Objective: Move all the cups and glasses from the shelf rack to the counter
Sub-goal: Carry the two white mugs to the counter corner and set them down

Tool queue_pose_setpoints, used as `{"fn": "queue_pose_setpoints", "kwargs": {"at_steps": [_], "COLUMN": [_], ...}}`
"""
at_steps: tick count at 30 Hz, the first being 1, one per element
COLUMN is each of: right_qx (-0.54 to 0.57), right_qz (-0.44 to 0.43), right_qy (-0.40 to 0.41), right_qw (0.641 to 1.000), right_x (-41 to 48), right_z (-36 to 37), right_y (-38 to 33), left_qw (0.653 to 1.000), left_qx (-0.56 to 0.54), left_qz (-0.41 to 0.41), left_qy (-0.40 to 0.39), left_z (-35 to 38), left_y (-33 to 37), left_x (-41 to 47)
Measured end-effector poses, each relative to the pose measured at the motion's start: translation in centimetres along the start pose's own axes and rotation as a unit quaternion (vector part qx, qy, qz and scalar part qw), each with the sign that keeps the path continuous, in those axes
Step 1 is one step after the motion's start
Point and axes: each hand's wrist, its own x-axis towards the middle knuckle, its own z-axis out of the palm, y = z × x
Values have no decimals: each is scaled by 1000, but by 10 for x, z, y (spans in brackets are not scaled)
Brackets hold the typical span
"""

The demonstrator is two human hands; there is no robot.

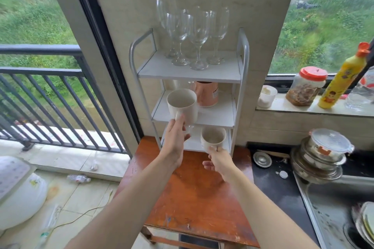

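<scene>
Gripping a large white mug (182,105) by its handle, the left hand (175,139) held it up in front of the middle shelf of the shelf rack (243,54), the mug tilted so its open mouth faced the camera. The right hand (219,162) was closed on the handle of a smaller cream cup (213,138), thumb and fingers pinching it low, the cup held just in front of the bottom shelf and also tipped toward the camera. Both cups were off their shelves and apart from each other, the mug higher and to the left.

On the top shelf stood a cluster of clear stemmed wine glasses (197,34), upright and close together, some touching or overlapping in view. On the middle shelf, behind the mug, sat a pink cup (207,94), and further back something clear that could not be made out. The rack stood at the back of a reddish wooden worktop (194,194), against the wall.

To the right lay a black counter (271,186) with a steel sink (327,208) and stacked pots (321,157). On the window sill above were a small white cup (266,96), a red-lidded jar (307,87) and a yellow bottle (342,79)
</scene>
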Motion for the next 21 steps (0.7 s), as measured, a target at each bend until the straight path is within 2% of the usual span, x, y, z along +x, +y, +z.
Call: {"fn": "queue_pose_setpoints", "kwargs": {"at_steps": [4, 9, 16, 21], "right_qx": [146, 163, 147, 197], "right_qz": [33, 29, 12, -15], "right_qy": [-29, 1, 154, 284], "right_qw": [988, 986, 977, 938], "right_x": [-35, -106, -186, -244], "right_z": [7, 17, -4, -57], "right_y": [29, 87, 162, 192], "left_qw": [999, 999, 992, 983], "left_qx": [34, 23, 83, 107], "left_qz": [32, 22, -91, -92], "left_qy": [7, 26, -19, -114], "left_z": [-25, -51, -60, -27], "left_y": [-21, -72, -154, -179], "left_x": [-38, -90, -145, -191]}}
